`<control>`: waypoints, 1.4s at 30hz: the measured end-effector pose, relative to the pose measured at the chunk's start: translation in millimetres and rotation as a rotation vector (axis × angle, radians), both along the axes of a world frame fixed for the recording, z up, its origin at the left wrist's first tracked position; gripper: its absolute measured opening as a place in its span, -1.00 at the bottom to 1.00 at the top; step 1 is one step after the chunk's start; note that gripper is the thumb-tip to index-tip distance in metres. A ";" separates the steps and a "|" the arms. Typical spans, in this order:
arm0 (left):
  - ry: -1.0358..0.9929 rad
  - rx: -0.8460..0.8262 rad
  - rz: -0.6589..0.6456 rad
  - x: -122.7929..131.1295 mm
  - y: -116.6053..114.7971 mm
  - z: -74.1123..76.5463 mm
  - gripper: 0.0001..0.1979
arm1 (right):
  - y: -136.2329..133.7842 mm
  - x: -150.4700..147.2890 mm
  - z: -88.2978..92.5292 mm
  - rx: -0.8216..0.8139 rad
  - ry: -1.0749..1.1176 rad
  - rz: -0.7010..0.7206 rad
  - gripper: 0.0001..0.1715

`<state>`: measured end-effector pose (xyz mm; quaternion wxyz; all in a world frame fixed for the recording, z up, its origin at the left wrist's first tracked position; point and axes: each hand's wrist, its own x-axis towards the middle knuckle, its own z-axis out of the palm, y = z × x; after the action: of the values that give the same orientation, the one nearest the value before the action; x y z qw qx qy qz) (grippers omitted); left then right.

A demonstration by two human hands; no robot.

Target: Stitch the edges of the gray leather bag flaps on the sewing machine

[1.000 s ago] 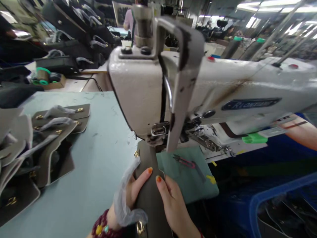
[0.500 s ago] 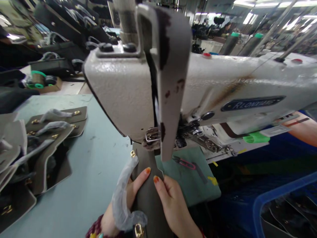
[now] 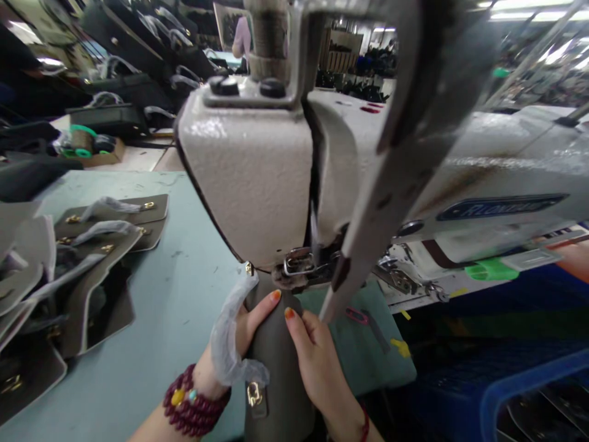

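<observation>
A grey-brown bag panel (image 3: 280, 380) lies under the sewing machine head (image 3: 243, 184), its far edge hidden there. My left hand (image 3: 253, 322) grips the panel's left side, thumb on top and the other fingers mostly hidden behind the handle and panel. The handle (image 3: 223, 344), wrapped in clear plastic, arches over this hand between two gold metal fittings. On the right edge, my right hand (image 3: 317, 359) pinches the panel, thumb on top and fingers curled at the side. Both thumbs sit close together just in front of the presser area (image 3: 294, 273).
Several similar panels with wrapped handles (image 3: 110, 227) are piled at left on the pale table (image 3: 184, 294). Pink-handled thread snips (image 3: 356, 316) lie right of the panel. A metal lever (image 3: 368, 227) slants before the machine. A blue crate (image 3: 492, 399) stands lower right.
The panel and its handle have moved forward, toward the machine, with both hands still gripping. My view has shifted, so the machine head and lever appear farther right and the lever more slanted.
</observation>
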<state>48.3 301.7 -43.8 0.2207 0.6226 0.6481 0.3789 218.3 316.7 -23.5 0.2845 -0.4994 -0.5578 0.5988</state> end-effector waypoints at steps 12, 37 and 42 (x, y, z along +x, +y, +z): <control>0.220 0.246 -0.276 -14.3 18.5 13.9 -0.50 | 18.4 -13.4 9.2 0.048 0.000 -0.027 -0.51; -1.133 -0.563 -0.038 -3.8 23.8 39.3 -0.60 | 44.6 -2.3 9.6 0.106 0.053 -0.016 -0.49; -0.770 -0.517 -0.210 -13.1 41.0 55.3 -0.68 | 37.5 -10.2 4.5 -0.009 0.170 -0.015 -0.51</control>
<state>35.3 342.6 11.5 0.6295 0.4237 0.5260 0.3841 208.0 354.2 -18.9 0.3331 -0.4521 -0.5251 0.6394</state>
